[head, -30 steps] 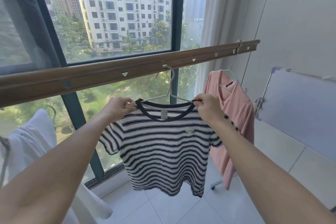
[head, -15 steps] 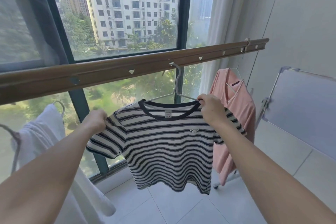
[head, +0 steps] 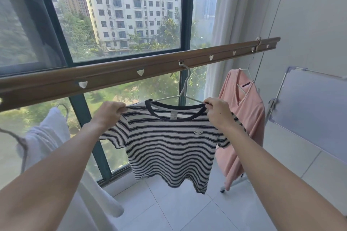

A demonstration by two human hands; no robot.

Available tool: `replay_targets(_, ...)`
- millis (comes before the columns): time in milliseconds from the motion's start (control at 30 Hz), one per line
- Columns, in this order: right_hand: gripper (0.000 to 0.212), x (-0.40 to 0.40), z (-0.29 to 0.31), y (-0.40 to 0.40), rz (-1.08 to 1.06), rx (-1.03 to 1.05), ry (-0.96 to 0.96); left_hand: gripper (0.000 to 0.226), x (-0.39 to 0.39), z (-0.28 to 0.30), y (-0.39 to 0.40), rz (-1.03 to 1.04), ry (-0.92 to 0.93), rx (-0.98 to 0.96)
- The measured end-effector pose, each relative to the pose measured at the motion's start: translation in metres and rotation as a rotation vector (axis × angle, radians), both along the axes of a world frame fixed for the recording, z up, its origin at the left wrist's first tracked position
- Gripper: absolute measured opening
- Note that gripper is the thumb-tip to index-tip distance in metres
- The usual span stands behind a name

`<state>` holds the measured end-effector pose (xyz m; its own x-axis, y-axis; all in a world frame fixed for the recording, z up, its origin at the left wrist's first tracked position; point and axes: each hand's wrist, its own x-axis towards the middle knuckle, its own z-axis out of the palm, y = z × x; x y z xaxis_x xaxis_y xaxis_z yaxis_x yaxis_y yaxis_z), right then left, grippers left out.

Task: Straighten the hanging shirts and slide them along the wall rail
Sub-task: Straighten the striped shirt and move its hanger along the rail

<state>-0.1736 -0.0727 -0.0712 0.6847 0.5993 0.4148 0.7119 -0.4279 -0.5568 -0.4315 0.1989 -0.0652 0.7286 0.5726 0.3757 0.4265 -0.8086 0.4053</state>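
Below the wooden wall rail (head: 131,73), the striped shirt (head: 169,146) is hanging on a white hanger (head: 185,88) whose hook is engaging a slot in the rail near its middle. Compared with half a second ago, the left hand (head: 109,113) is now gripping higher, at the shirt's left shoulder seam rather than at the sleeve edge, and that shoulder is sitting more level on the hanger. The right hand (head: 218,111) is remaining at the right side of the dark collar, as before. Both hands are closed: the left is pinching shoulder fabric between thumb and curled fingers, and the right is pinching the collar edge where the hanger arm is passing under it. No containers are in view. The pink shirt (head: 242,118) is hanging on its own hanger further right along the rail, just behind the right forearm and partly overlapped by the striped sleeve. A white garment (head: 45,137) is hanging at the left, on a hanger whose attachment is hidden. A folding drying rack (head: 309,110) is leaning against the tiled wall (head: 309,24) at the right, and the window (head: 122,15) is standing behind the rail.
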Motion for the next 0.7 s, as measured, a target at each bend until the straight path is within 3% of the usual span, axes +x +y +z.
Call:
replay_targets(133,0.020,0.003,0.002,-0.003,-0.010,0.013,0.004,0.022,0.002,-0.004,0.004,0.050,0.014,-0.204)
replay_targets(333,0.015,0.004,0.009,-0.006,-0.023,0.026,-0.002,0.014,0.002,0.001,-0.001,-0.010,0.178,-0.385)
replay_targets(600,0.019,0.007,0.006,-0.012,-0.011,-0.019,0.023,0.024,-0.002,-0.001,-0.006,-0.006,0.269,-0.317)
replay_targets(700,0.019,0.006,0.006,-0.015,-0.003,-0.018,0.031,0.049,-0.010,-0.009,-0.002,0.055,0.367,-0.276)
